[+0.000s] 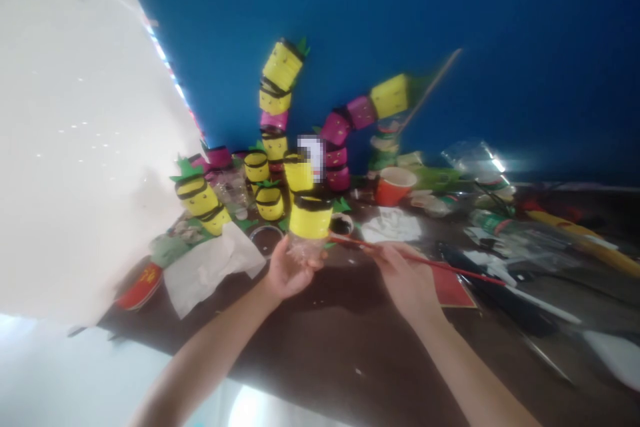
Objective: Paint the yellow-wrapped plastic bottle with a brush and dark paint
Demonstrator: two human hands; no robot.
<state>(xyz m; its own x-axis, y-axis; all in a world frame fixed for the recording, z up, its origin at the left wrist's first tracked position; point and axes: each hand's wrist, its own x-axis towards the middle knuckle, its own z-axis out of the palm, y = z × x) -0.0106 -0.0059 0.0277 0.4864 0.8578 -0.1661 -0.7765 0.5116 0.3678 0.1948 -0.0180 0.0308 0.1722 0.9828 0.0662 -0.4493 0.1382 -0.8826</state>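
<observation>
My left hand (291,270) is wrapped round the clear lower part of a cup (310,218), which has a yellow painted band and a black rim. The cup is held upright above the dark table (320,340). Between the fingers of my right hand (404,275) is a thin red brush (450,269), its tip at the right side of the yellow band. Whether the tip touches the cup is too blurred to tell.
Stacked yellow and magenta cups (274,101) lean against the blue wall (350,7). A red paper cup (395,185), crumpled tissue (391,225) and plastic bottles (493,221) lie behind and right. White paper (213,270) and another red cup (141,285) are at left.
</observation>
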